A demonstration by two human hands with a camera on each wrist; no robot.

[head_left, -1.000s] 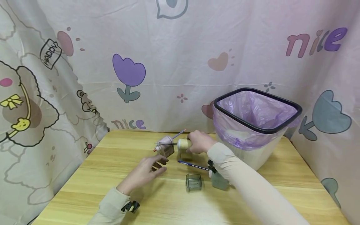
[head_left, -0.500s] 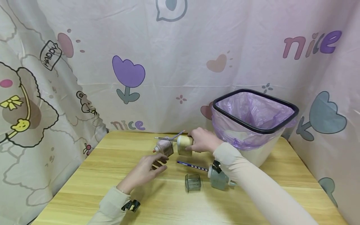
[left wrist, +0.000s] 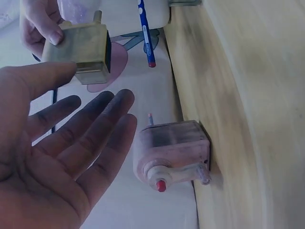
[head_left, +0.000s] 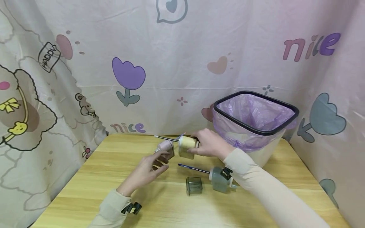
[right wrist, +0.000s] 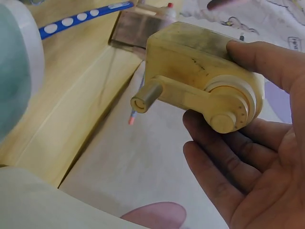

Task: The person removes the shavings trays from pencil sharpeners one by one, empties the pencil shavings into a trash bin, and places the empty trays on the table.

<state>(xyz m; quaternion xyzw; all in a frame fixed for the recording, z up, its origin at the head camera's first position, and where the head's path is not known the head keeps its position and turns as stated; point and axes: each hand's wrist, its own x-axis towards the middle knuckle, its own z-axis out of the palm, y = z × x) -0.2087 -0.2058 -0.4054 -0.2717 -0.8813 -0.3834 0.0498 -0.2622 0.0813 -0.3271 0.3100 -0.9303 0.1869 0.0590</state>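
My right hand [head_left: 212, 144] holds a yellow crank pencil sharpener [head_left: 186, 146], thumb on one side and fingers under it in the right wrist view. A dark pencil [head_left: 166, 138] sticks out of its left end; the sharpener's crank [right wrist: 183, 95] faces the right wrist camera. My left hand [head_left: 145, 172] hangs with spread, relaxed fingers, holding nothing. Just beyond those fingers, a pinkish-lilac sharpener [left wrist: 174, 148] rests on the table with a purple pencil [head_left: 181, 136] in it. Near my right wrist lie a green sharpener [head_left: 219, 182] with a blue dotted pencil [head_left: 194, 168] and a clear grey shavings drawer [head_left: 194, 186].
A bin [head_left: 256, 152] with a black rim and purple liner stands at the back right of the wooden table [head_left: 85, 177]. A printed curtain [head_left: 171, 63] hangs behind the table and at both sides.
My right hand has raised the yellow sharpener slightly, and the dark pencil now slants upward to the left. The left hand has barely moved. The head view has shifted a little.
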